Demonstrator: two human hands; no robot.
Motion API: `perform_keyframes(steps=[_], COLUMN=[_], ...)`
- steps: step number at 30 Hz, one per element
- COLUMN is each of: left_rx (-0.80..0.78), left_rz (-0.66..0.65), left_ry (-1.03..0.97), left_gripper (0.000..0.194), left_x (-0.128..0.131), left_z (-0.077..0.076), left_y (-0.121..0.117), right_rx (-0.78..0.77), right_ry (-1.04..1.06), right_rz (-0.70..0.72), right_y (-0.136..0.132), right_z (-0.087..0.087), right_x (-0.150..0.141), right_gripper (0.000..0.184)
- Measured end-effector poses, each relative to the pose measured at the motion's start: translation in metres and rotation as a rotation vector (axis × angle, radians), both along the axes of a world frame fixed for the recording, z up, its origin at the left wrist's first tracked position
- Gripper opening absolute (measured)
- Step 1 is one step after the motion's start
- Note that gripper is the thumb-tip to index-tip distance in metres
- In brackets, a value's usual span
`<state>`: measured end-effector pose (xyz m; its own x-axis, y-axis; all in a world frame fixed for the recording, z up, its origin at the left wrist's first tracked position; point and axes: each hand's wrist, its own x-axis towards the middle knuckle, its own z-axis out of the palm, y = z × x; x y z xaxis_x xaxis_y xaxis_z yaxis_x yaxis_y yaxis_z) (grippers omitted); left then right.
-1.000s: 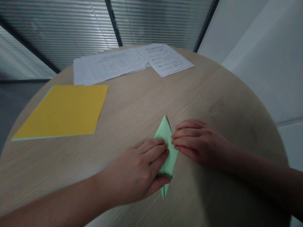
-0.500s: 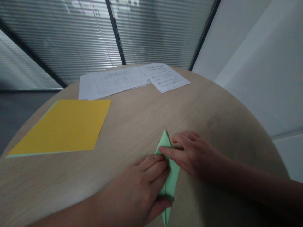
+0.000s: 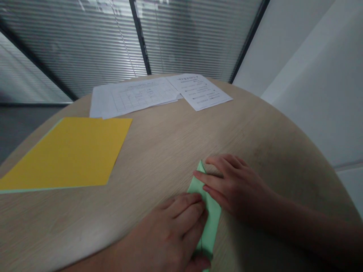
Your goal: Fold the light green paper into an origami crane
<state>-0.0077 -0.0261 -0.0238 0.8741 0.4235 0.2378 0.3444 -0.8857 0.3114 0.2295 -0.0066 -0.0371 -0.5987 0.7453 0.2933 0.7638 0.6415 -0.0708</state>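
A light green folded paper (image 3: 210,223), a narrow kite shape, lies on the round wooden table (image 3: 170,151) close to me. My left hand (image 3: 172,234) lies flat on its lower left part, fingers stretched out and pressing it down. My right hand (image 3: 232,185) rests on the upper right part, its fingers extended, one fingertip on the paper's upper flap near the tip. Much of the paper is hidden under both hands.
A stack of yellow paper (image 3: 68,151) lies at the left of the table. White printed sheets (image 3: 136,96) and another printed sheet (image 3: 200,90) lie at the far edge. Blinds and a white wall stand behind.
The view has tilted, so the paper and hands sit lower in the picture. My right hand's fingers have slid up along the paper's upper right edge. My left hand keeps pressing.
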Motion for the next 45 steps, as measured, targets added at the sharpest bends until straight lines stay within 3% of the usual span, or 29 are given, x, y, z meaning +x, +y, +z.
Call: perform_keyframes(steps=[20, 29, 35, 40, 43, 45], left_rx=[-0.004, -0.023, 0.004, 0.092, 0.157, 0.131], left_rz=[0.003, 0.002, -0.005, 0.040, 0.147, 0.316], left_ry=[0.008, -0.013, -0.022, -0.055, -0.113, -0.095], left_gripper=[0.043, 0.041, 0.041, 0.037, 0.035, 0.046], left_x=[0.003, 0.002, 0.003, 0.000, -0.004, -0.005], left_z=[0.000, 0.003, 0.001, 0.000, -0.006, -0.010], left_y=[0.001, -0.001, 0.000, -0.002, 0.007, 0.016], right_rx=[0.072, 0.006, -0.062, -0.200, -0.321, -0.391], right_ry=[-0.130, -0.183, -0.024, 0.146, 0.285, 0.357], right_rz=[-0.132, -0.203, -0.234, -0.206, -0.161, -0.135], right_y=[-0.003, -0.001, 0.009, 0.012, 0.012, 0.014], right_z=[0.008, 0.012, 0.003, 0.002, 0.002, 0.001], right_x=[-0.006, -0.009, 0.001, 0.011, 0.014, 0.013], right_gripper=[0.032, 0.041, 0.042, 0.026, 0.021, 0.020])
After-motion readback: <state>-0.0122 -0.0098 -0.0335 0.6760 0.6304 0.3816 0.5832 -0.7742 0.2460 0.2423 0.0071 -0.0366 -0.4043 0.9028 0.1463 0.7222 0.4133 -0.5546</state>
